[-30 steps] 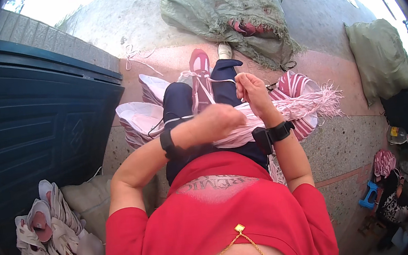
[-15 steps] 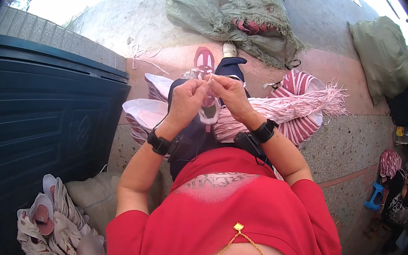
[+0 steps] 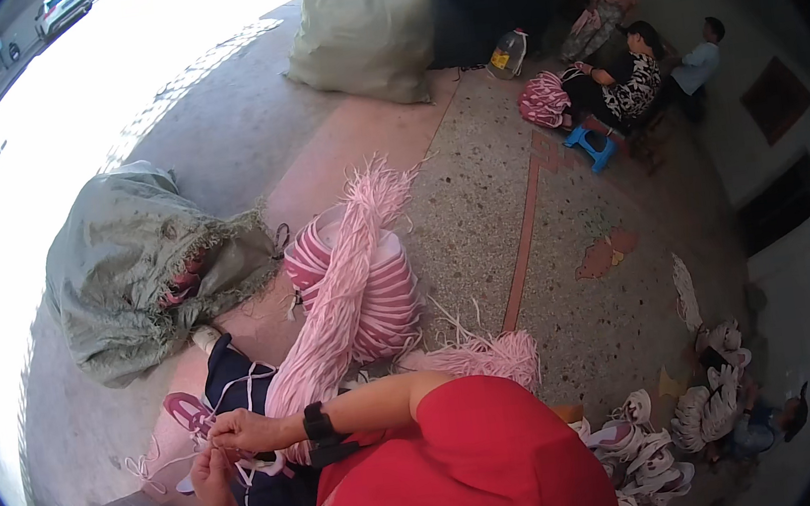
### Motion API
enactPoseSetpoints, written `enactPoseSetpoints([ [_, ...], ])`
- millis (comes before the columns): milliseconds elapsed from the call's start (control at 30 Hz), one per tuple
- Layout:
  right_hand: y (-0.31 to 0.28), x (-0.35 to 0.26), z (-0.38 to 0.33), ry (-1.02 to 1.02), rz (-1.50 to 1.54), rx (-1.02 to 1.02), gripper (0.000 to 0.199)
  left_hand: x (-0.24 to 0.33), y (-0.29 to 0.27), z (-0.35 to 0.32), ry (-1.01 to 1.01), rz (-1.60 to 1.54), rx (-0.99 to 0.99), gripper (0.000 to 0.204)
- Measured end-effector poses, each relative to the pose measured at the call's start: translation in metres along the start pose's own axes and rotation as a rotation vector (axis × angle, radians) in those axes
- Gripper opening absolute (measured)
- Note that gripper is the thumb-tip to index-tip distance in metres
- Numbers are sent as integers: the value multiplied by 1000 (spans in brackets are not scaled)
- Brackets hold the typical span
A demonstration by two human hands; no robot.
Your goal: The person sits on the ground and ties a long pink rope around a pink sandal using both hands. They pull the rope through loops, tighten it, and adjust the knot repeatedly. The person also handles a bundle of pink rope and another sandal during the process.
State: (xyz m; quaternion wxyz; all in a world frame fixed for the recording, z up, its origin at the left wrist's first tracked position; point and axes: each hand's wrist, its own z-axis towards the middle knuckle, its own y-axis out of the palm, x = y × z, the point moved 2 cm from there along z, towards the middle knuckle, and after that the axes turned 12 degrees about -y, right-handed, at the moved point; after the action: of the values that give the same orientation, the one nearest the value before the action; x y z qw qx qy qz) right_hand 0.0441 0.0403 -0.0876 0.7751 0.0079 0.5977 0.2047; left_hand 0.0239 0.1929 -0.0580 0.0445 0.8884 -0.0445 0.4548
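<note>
At the lower left, my left hand [image 3: 209, 478] and my right hand [image 3: 247, 431] meet fingertip to fingertip. Both are closed in a pinch on a thin pale shoelace, mostly covered by the fingers. Just beyond them a maroon, pink and white shoe upper [image 3: 186, 412] shows its toe; my hands hide much of the rest. A long bundle of pink shoelaces [image 3: 320, 338] lies from my lap across a curved stack of pink-and-white striped shoe uppers [image 3: 385, 300] on the floor.
A torn green sack [image 3: 118, 276] stands at left, a full sack [image 3: 366, 38] farther off. More pink laces [image 3: 497, 357] lie nearby. Loose uppers [image 3: 648, 455] pile at lower right. Several people sit or stand back right, by a blue stool [image 3: 593, 147] and a plastic jug [image 3: 508, 53].
The view has swung to the right, so my hands and the shoe upper now appear lower left. More of the room and people show. Both hands remain pinched together.
</note>
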Motion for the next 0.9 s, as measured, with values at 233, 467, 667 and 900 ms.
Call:
enactPoseSetpoints([
  [233,-10,1,0,-5,43,-55,17,-8,-72,105,459,933,282,21],
  [467,-5,-1,-3,136,177,-257,18,-25,-76,128,421,1275,275,19],
  [667,-3,-5,-7,177,208,-277,20,-23,-69,134,486,1419,263,21],
  [900,-5,-5,-7,244,123,-243,21,-9,-71,124,150,1402,171,18],
])
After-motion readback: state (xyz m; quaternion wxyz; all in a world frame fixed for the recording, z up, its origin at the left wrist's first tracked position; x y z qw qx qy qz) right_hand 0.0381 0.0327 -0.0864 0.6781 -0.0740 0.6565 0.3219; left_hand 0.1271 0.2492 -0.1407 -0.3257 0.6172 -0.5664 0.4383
